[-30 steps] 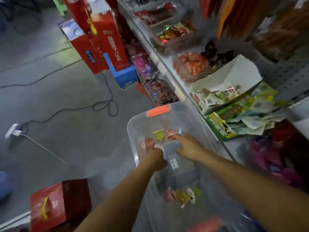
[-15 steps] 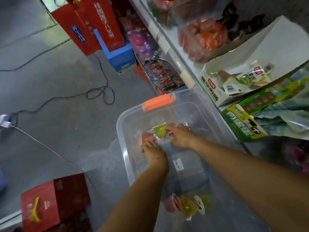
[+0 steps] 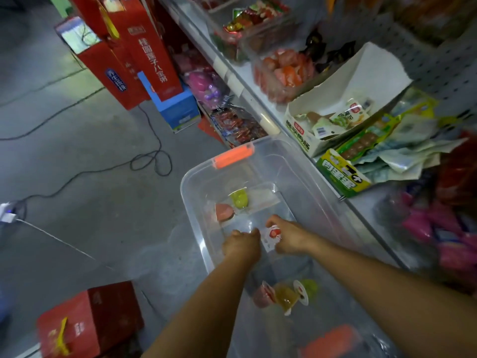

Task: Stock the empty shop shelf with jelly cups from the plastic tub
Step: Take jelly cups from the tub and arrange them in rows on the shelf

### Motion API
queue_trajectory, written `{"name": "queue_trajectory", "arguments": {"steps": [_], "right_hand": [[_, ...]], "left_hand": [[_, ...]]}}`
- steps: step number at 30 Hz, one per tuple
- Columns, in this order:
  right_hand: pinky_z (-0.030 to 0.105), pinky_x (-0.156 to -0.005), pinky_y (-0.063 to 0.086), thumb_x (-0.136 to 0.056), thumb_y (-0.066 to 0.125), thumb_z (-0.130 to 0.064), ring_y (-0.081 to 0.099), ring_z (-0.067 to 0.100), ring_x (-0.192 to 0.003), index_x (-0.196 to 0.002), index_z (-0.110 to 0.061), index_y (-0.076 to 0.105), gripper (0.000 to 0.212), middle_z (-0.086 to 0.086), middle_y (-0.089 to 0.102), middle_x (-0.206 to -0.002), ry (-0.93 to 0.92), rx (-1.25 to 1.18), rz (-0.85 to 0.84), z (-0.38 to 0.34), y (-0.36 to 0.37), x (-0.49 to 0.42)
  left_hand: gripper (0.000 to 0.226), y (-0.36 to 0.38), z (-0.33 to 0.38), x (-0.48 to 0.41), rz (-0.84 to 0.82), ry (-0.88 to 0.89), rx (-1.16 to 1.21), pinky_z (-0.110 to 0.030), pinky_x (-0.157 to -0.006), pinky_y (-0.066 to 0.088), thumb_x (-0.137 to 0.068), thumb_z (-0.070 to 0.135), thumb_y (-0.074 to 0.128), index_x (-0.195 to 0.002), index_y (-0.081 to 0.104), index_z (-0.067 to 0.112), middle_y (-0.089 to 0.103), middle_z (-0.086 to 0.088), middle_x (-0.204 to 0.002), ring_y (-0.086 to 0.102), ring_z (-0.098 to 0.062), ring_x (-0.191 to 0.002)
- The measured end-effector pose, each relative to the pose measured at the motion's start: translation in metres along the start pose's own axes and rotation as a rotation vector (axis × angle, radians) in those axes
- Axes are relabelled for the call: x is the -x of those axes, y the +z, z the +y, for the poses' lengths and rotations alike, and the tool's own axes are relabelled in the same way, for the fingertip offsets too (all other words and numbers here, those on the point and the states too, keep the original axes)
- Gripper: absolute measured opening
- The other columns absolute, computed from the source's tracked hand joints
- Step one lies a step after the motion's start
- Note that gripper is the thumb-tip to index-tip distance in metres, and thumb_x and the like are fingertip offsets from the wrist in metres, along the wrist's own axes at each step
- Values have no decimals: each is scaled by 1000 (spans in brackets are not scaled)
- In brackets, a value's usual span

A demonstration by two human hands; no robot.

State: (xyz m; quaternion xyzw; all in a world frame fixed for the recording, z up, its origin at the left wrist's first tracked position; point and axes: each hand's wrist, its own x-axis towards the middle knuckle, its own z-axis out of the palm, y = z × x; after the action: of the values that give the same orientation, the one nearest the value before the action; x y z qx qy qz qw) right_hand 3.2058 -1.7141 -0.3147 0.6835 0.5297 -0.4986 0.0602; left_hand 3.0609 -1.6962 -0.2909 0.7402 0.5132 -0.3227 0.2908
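Fingers [image 3: 273, 223] of the right hand [image 3: 291, 237] curl round a red-and-white-lidded jelly cup [image 3: 271, 235], low inside the clear plastic tub [image 3: 184, 195]. Just beside it is the left hand [image 3: 241, 242], fingers bent in close to that cup; whether they grip anything, can't tell. Further along the tub floor, a green jelly cup [image 3: 240, 198] and a pink cup [image 3: 224, 211] lie side by side. At the near end, three more cups [image 3: 285, 297] are bunched together. The tub stands right beside the shop shelf [image 3: 245, 94], with an orange latch [image 3: 233, 156] on its far rim.
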Motion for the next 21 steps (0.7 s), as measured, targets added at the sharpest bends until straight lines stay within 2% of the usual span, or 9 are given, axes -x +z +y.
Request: {"name": "queue_trajectory", "arguments": {"steps": [3, 6, 9, 12, 14, 15, 17, 19, 21], "right_hand": [[40, -82, 56, -61, 80, -21, 63, 24, -96, -99, -51, 33, 67, 2, 62, -108, 0, -78, 94, 4, 5, 39], [39, -81, 55, -60, 78, -31, 64, 25, -91, -100, -45, 38, 59, -1, 65, -102, -17, -214, 256, -2, 7, 97], [37, -79, 55, -60, 77, -31, 65, 23, -90, -105, -39, 46, 56, -5, 68, -96, -53, -308, 386, -11, 10, 161], [38, -78, 55, -47, 71, -48, 65, 18, -88, -104, -33, 52, 61, -8, 68, -92, -98, -387, 513, -20, 16, 223], [38, -76, 55, -43, 66, -56, 66, 16, -84, -99, -30, 56, 62, -8, 68, -88, -128, -415, 591, -24, 21, 265], [37, -75, 55, -45, 67, -57, 66, 15, -82, -97, -29, 58, 59, -8, 68, -86, -146, -433, 620, -25, 22, 286], [30, -69, 55, -55, 74, -52, 64, 7, -74, -93, -29, 62, 46, -9, 67, -82, -174, -455, 669, -25, 23, 330], [25, -57, 51, -63, 78, -44, 60, 1, -62, -87, -27, 65, 32, -9, 67, -74, -172, -481, 698, -23, 25, 372], [33, -54, 54, -58, 78, -47, 61, 7, -58, -82, -24, 67, 36, -3, 69, -71, -162, -511, 734, -16, 26, 410]], "left_hand": [[53, -8, 3, 42, 1, 54, 190, -42, -97, 45, -93, 20, 61, -137, 34, 16, 54, -19, -128, 54, -37, -117], [58, -11, 6, 91, 84, 75, 360, -36, -96, 49, -87, 13, 67, -137, 38, 11, 57, -15, -128, 59, -31, -114], [70, -11, 11, 145, 151, 149, 546, -44, -91, 53, -83, 12, 71, -140, 32, 20, 58, -15, -125, 62, -38, -109], [70, -9, 17, 200, 267, 205, 659, -38, -62, 59, -82, 19, 75, -135, 31, 31, 52, -6, -114, 65, -35, -94], [63, -8, 21, 234, 354, 226, 752, -31, -44, 53, -79, 25, 78, -126, 36, 31, 54, -3, -108, 66, -29, -75], [58, -8, 24, 250, 389, 234, 790, -29, -41, 50, -77, 30, 79, -120, 40, 30, 58, -3, -105, 65, -26, -68], [53, -11, 32, 285, 469, 260, 793, -30, -46, 50, -68, 46, 79, -109, 54, 24, 66, 0, -93, 64, -19, -65], [59, -14, 41, 316, 529, 294, 699, -34, -63, 55, -56, 68, 69, -95, 66, 24, 70, 4, -81, 65, -13, -70], [64, -17, 55, 343, 549, 341, 576, -35, -69, 54, -55, 80, 60, -82, 71, 23, 69, 4, -73, 64, -11, -70]]}}
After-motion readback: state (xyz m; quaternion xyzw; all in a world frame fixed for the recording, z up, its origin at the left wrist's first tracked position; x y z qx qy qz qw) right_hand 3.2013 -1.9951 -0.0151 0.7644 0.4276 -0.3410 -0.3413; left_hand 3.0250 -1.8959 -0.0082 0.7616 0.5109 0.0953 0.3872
